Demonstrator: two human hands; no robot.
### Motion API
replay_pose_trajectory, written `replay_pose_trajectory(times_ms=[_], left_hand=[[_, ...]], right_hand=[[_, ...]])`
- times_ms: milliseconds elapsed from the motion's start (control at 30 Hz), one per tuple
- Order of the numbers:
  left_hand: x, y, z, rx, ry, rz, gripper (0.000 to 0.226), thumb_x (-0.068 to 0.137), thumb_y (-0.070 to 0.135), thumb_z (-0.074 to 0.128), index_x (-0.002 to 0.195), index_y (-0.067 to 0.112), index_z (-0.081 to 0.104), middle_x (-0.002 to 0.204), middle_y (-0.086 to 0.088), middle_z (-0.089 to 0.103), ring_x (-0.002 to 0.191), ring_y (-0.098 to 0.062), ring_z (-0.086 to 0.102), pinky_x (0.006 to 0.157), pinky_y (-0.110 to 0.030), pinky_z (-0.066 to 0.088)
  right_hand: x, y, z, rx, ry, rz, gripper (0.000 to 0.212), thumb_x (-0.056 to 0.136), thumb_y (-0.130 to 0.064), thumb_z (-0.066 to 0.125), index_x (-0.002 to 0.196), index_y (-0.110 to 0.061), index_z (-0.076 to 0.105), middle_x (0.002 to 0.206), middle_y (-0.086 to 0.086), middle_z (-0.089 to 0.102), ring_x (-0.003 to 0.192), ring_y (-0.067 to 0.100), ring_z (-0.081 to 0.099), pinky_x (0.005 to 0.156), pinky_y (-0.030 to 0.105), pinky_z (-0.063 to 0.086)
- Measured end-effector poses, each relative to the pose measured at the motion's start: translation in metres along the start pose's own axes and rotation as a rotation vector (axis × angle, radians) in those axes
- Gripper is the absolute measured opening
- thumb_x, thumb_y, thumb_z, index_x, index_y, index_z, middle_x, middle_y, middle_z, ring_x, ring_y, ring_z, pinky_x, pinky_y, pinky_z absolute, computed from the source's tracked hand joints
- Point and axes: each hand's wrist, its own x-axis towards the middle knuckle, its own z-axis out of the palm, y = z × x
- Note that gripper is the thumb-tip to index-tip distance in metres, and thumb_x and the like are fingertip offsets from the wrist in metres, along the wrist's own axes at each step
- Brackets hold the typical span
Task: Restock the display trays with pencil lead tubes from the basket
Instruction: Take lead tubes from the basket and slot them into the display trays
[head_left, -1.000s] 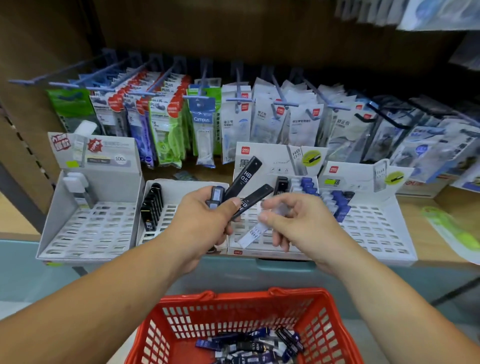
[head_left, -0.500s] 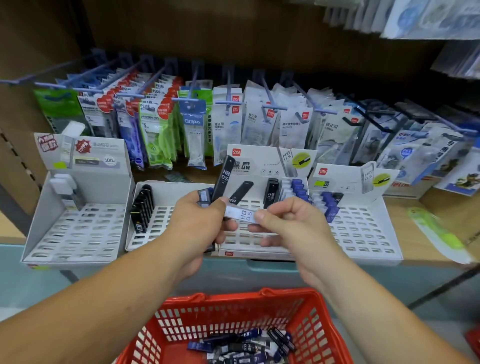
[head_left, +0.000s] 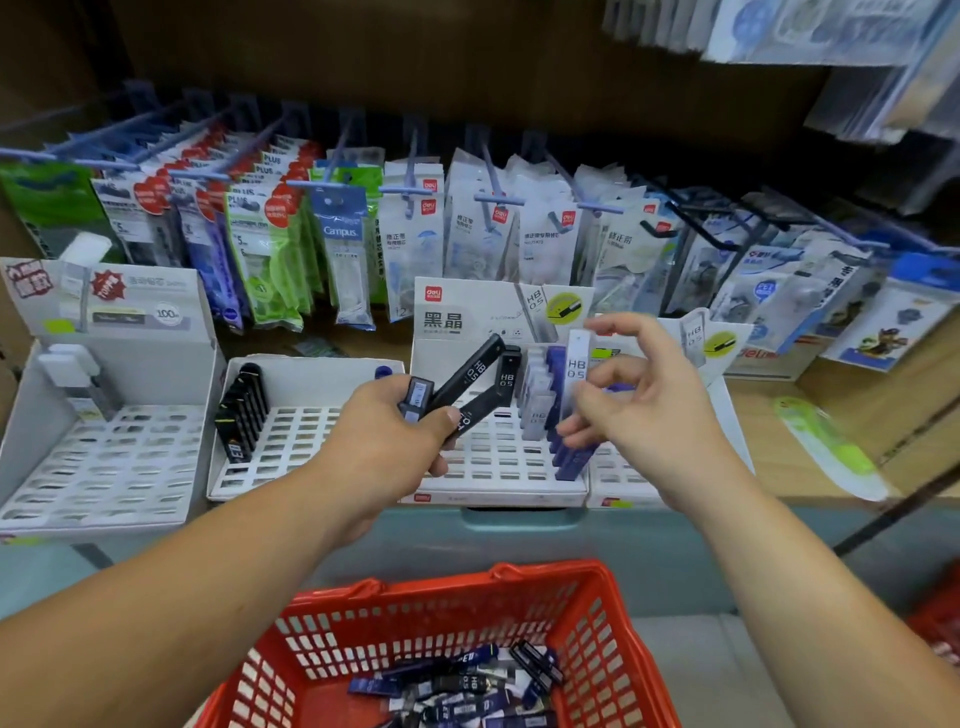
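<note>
While the clear HB 0.5 lead tube (head_left: 576, 366) stands upright, pinched by thumb and forefinger of the right hand (head_left: 644, 405) over the middle display tray (head_left: 493, 467), hold it vertical and seat it beside the matching clear tubes (head_left: 537, 400); the left hand (head_left: 382, 441) clamps spare black tubes (head_left: 467, 382).

The basket (head_left: 322, 639) low in the frame is glossy red moulded plastic. The display trays (head_left: 130, 467) look like matt white card. At centre, the black tubes (head_left: 467, 376) are smooth, faintly shiny plastic; the translucent tube (head_left: 575, 369) is frosted plastic. The hanging packets (head_left: 343, 244) are glossy film; the shelf (head_left: 769, 426) at right is wood-grained.
</note>
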Motion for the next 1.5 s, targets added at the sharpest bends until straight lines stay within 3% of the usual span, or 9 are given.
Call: replay_pose_trajectory(times_ms=[200, 333, 467, 667, 1000, 1267, 1333, 1433, 1500], left_hand=[[0.003, -0.004, -0.01, -0.016, -0.017, -0.039, 0.007, 0.099, 0.016, 0.069, 0.101, 0.009, 0.068, 0.08, -0.017, 0.073, 0.042, -0.007, 0.052, 0.042, -0.023, 0.032], [0.002, -0.006, -0.013, -0.011, -0.026, -0.042, 0.009, 0.098, 0.016, 0.069, 0.101, 0.008, 0.068, 0.089, -0.02, 0.075, 0.049, -0.009, 0.056, 0.048, -0.027, 0.032], [-0.001, -0.006, -0.015, -0.007, -0.033, -0.04, 0.009, 0.098, 0.016, 0.07, 0.099, 0.007, 0.068, 0.075, -0.013, 0.074, 0.045, -0.008, 0.055, 0.047, -0.026, 0.033], [-0.005, -0.002, -0.017, -0.021, -0.057, -0.073, 0.007, 0.098, 0.017, 0.07, 0.099, 0.01, 0.069, 0.058, -0.002, 0.068, 0.036, -0.007, 0.045, 0.042, -0.022, 0.033], [-0.004, -0.003, -0.023, -0.051, -0.035, -0.066, 0.011, 0.098, 0.018, 0.071, 0.101, 0.008, 0.069, 0.06, -0.003, 0.069, 0.037, -0.009, 0.044, 0.045, -0.024, 0.034], [-0.004, -0.004, -0.028, -0.056, -0.065, -0.068, 0.013, 0.097, 0.018, 0.072, 0.101, 0.006, 0.072, 0.069, -0.006, 0.073, 0.042, -0.009, 0.048, 0.042, -0.021, 0.036], [-0.006, -0.002, -0.029, -0.053, -0.105, -0.082, 0.011, 0.097, 0.018, 0.072, 0.101, 0.008, 0.072, 0.069, -0.005, 0.073, 0.041, -0.006, 0.049, 0.041, -0.019, 0.037], [-0.007, -0.001, -0.028, -0.029, -0.185, -0.076, 0.009, 0.096, 0.017, 0.073, 0.1, 0.009, 0.072, 0.079, -0.011, 0.076, 0.048, -0.01, 0.053, 0.042, -0.02, 0.036], [-0.008, 0.0, -0.027, -0.001, -0.224, -0.072, 0.011, 0.095, 0.017, 0.074, 0.102, 0.009, 0.072, 0.083, -0.012, 0.078, 0.057, -0.016, 0.054, 0.043, -0.023, 0.033]], right_hand=[[0.009, 0.012, 0.004, -0.072, 0.025, -0.042, 0.033, 0.095, 0.0, 0.063, 0.113, -0.028, 0.062, 0.071, 0.017, 0.058, 0.051, 0.031, 0.069, 0.04, 0.029, 0.046], [0.017, 0.023, 0.005, -0.178, 0.047, -0.101, 0.015, 0.087, -0.006, 0.078, 0.094, -0.019, 0.072, 0.073, -0.004, 0.065, 0.048, 0.006, 0.052, 0.054, 0.019, 0.044], [0.02, 0.032, 0.004, -0.289, 0.02, -0.051, 0.015, 0.081, -0.008, 0.085, 0.087, -0.019, 0.077, 0.081, -0.01, 0.072, 0.058, -0.004, 0.057, 0.063, 0.007, 0.041], [0.022, 0.033, 0.001, -0.273, 0.013, -0.025, 0.021, 0.078, -0.008, 0.087, 0.079, -0.026, 0.076, 0.076, -0.012, 0.074, 0.07, -0.002, 0.064, 0.07, 0.014, 0.047], [0.022, 0.034, -0.001, -0.322, -0.041, -0.025, 0.022, 0.079, -0.001, 0.084, 0.075, -0.02, 0.073, 0.068, -0.021, 0.069, 0.058, -0.006, 0.058, 0.064, 0.012, 0.042], [0.023, 0.032, 0.003, -0.693, -0.116, -0.077, 0.005, 0.083, -0.045, 0.07, 0.085, -0.05, 0.073, 0.09, -0.019, 0.067, 0.086, 0.003, 0.063, 0.084, 0.04, 0.054], [0.02, 0.026, 0.007, -0.639, -0.086, -0.13, 0.018, 0.082, -0.055, 0.068, 0.096, -0.046, 0.076, 0.095, -0.015, 0.064, 0.076, -0.002, 0.059, 0.075, 0.033, 0.05], [0.014, 0.005, 0.017, -0.193, -0.096, -0.11, 0.036, 0.085, -0.03, 0.082, 0.12, -0.035, 0.073, 0.105, -0.008, 0.071, 0.051, 0.003, 0.045, 0.061, 0.022, 0.044], [0.01, -0.002, 0.023, -0.089, -0.167, -0.095, 0.038, 0.084, -0.016, 0.083, 0.117, -0.034, 0.073, 0.099, -0.009, 0.074, 0.054, 0.014, 0.047, 0.057, 0.026, 0.048]])
